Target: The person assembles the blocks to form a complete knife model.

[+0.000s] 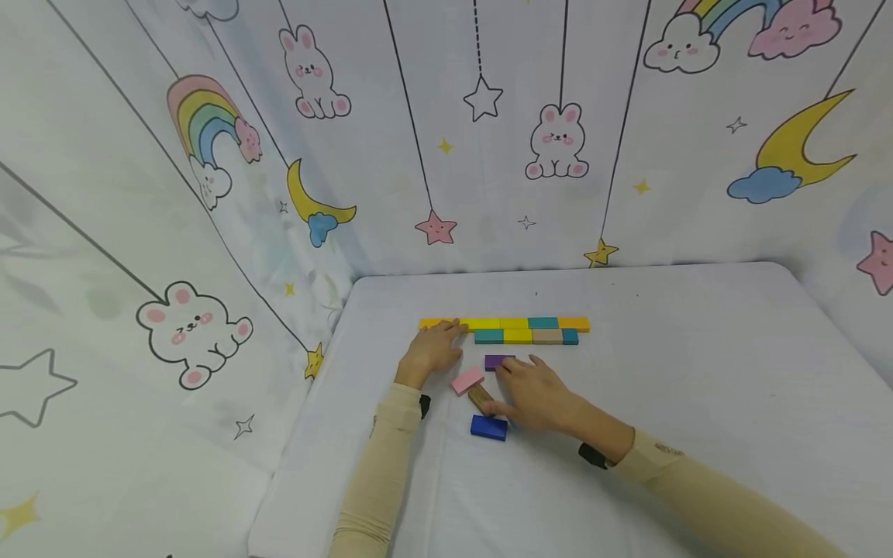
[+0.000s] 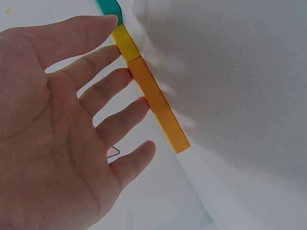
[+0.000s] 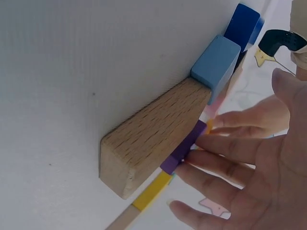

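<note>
My left hand (image 1: 434,349) lies at the left end of the back row of blocks. Its spread fingertips touch the orange block (image 2: 160,105) and the yellow block (image 2: 127,43), with the thumb by a teal block (image 2: 109,10). Lower on the table, my right hand (image 1: 537,394) has its fingertips against a purple block (image 1: 498,363); its thumb stands apart from that block in the right wrist view. Near this hand lie a pink block (image 1: 467,380), a brown wooden block (image 1: 480,398) and a blue block (image 1: 489,428). The right wrist view also shows a light blue block (image 3: 216,62), hidden in the head view.
A front row of teal (image 1: 488,336), yellow (image 1: 518,336), tan (image 1: 547,336) and blue-green blocks sits against the back row. White cloth covers the table (image 1: 684,372). Behind it hangs a patterned curtain (image 1: 488,178).
</note>
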A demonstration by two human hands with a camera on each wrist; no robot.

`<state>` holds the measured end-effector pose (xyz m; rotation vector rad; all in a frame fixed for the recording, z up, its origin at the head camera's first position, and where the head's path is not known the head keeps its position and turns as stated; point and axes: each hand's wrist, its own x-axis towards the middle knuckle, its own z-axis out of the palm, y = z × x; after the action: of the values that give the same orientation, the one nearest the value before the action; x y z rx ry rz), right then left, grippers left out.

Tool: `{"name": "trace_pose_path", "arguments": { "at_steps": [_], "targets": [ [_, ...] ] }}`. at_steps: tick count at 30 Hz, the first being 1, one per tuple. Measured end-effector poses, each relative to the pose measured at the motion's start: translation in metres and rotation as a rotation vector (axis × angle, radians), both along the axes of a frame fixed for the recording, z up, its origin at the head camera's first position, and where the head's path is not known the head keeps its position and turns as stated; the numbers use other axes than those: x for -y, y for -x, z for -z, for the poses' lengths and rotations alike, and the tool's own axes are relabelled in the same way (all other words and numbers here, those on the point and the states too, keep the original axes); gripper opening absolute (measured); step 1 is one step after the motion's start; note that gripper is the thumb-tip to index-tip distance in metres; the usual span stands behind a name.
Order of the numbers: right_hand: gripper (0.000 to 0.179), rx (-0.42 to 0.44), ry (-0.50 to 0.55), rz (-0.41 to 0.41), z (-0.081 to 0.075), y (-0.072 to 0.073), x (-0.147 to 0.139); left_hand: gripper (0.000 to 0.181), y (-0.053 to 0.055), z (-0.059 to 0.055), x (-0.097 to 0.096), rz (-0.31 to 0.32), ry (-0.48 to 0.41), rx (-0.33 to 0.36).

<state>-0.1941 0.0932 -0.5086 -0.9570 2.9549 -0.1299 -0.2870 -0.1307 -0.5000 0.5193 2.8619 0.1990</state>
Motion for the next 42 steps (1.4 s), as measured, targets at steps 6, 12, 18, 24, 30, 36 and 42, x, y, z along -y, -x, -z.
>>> {"name": "trace_pose_path", "arguments": {
  "at_steps": [6, 12, 18, 24, 30, 36, 42],
  "targets": [
    [0.081, 0.021, -0.016, -0.005, -0.001, 0.006, 0.003, 0.057, 0.000, 0.000, 0.000, 0.001, 0.002, -0.002],
    [0.079, 0.042, -0.009, 0.002, -0.001, 0.012, 0.008, 0.057, 0.001, 0.001, 0.000, 0.001, 0.004, -0.005],
    [0.080, 0.048, -0.023, 0.003, -0.001, 0.016, 0.012, 0.057, 0.002, 0.004, 0.000, -0.005, 0.011, -0.005],
    [0.084, 0.055, -0.021, 0.016, 0.001, 0.020, 0.015, 0.058, 0.002, 0.004, -0.001, -0.010, 0.012, -0.006],
    [0.084, 0.041, -0.016, 0.011, 0.003, 0.025, 0.016, 0.057, 0.002, 0.005, -0.001, -0.002, 0.022, -0.019],
    [0.082, 0.009, -0.007, -0.005, 0.002, 0.026, 0.015, 0.057, 0.002, 0.005, 0.000, 0.010, 0.023, -0.021],
    [0.083, 0.022, -0.006, 0.014, 0.005, 0.028, 0.016, 0.056, 0.001, 0.002, 0.000, 0.009, 0.015, -0.022]
  ]
}}
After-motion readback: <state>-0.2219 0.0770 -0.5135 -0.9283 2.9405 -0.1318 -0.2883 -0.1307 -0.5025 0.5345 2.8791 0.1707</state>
